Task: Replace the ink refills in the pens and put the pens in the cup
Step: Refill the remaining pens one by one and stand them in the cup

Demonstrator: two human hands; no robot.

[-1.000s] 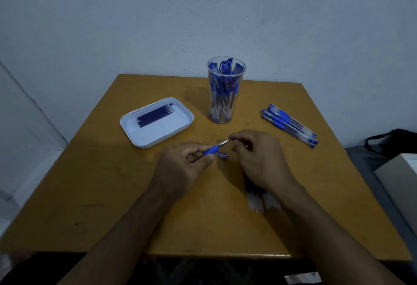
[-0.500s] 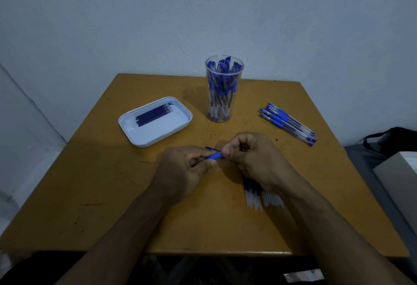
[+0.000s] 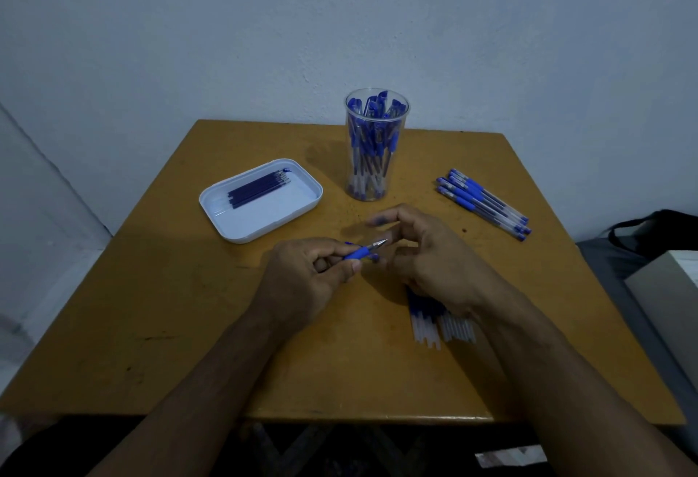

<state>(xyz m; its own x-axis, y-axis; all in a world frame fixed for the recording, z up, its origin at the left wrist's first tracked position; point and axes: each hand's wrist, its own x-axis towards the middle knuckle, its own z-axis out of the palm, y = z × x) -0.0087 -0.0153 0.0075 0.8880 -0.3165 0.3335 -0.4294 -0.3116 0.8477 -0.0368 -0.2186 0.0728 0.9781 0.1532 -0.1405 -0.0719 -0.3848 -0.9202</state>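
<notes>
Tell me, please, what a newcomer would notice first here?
Probably the clear cup crammed with blue pens, upright at the table's far middle. Next, the two hands at the centre: the left hand pinches a pen with its metal tip bare, the right hand open beside it. A white tray of refills lies at left.

Dim, bluish light; soft shadows lie on the desk (image 3: 189, 325) under the slightly blurred fingers (image 3: 377, 220); edges bend outward.

matt, scuffed wooden table (image 3: 211, 325); clear glossy plastic cup (image 3: 376, 144); smooth white plastic tray (image 3: 264, 229); metal-tipped pen (image 3: 365, 250).
</notes>
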